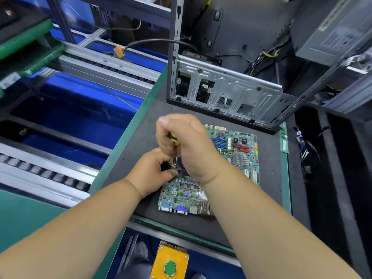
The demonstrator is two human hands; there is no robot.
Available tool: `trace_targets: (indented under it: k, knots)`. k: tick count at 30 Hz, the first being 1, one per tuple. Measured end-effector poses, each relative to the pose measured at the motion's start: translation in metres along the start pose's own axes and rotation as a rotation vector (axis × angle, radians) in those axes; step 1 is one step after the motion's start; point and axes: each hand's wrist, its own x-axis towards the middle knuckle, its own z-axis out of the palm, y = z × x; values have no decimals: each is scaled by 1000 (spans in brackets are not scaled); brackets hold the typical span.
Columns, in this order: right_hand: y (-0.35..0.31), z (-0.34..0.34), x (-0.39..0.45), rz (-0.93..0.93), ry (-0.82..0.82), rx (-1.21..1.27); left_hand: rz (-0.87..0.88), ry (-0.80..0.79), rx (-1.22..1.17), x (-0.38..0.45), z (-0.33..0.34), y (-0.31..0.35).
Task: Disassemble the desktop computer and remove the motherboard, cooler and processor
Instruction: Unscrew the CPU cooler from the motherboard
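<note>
Right hand (187,146) fisted around yellow-black screwdriver handle (174,139) held upright over the motherboard (237,152), left hand (153,174) fingers curled pinching at the socket area, motherboard flat on dark surface (269,178), open computer case (227,91) just behind

Green motherboard (237,156) flat beside emptied case (225,91)

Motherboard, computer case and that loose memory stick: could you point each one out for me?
motherboard (241,152), head view, on its upper right area near the red connectors.
computer case (227,87), head view, on its silver metal panel.
memory stick (284,140), head view, on its green middle.
</note>
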Motion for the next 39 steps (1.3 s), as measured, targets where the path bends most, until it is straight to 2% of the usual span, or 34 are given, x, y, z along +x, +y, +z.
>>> trace_targets:
  k: [3, 8, 10, 13, 16, 18, 20, 22, 24, 26, 30, 35, 39]
  knots:
    - [4, -2, -10, -6, 34, -56, 54, 28, 18, 0, 2, 1]
    - [7, 2, -13, -14, 334, 23, 55, -23, -4, 5, 2, -4]
    - [8, 7, -11, -11, 315, 60, 53, 4, -3, 3, 3, -3]
    - [8, 18, -10, -7, 177, 78, 35, 78, 106, 2, 4, 1]
    - [-3, 11, -13, -59, 147, 69, 43, 10, 10, 3, 2, 0]
    - [-17, -7, -14, -98, 129, -155, 37, -24, -13, 3, 2, -1]
    - [-27, -28, -15, -39, 96, -677, 29, -7, -11, 2, 3, -1]
    - [-27, -46, -19, 167, 5, -1227, 34, 9, 4, 1, 4, 1]
    - [-17, -55, -25, 414, -117, -1501, 65, 19, 16, 0, 5, 2]
    - [-2, -57, -30, 508, -179, -1563, 73, 24, 16, 0, 4, 2]
    - [9, -62, -31, 402, -103, -1598, 87, 7, 38, -1, 4, 4]
    - [15, -62, -32, 309, -110, -1658, 116, -13, 62, 0, 2, 6]
    - [16, -64, -33, 317, -111, -1641, 113, -18, 69, 0, 2, 5]
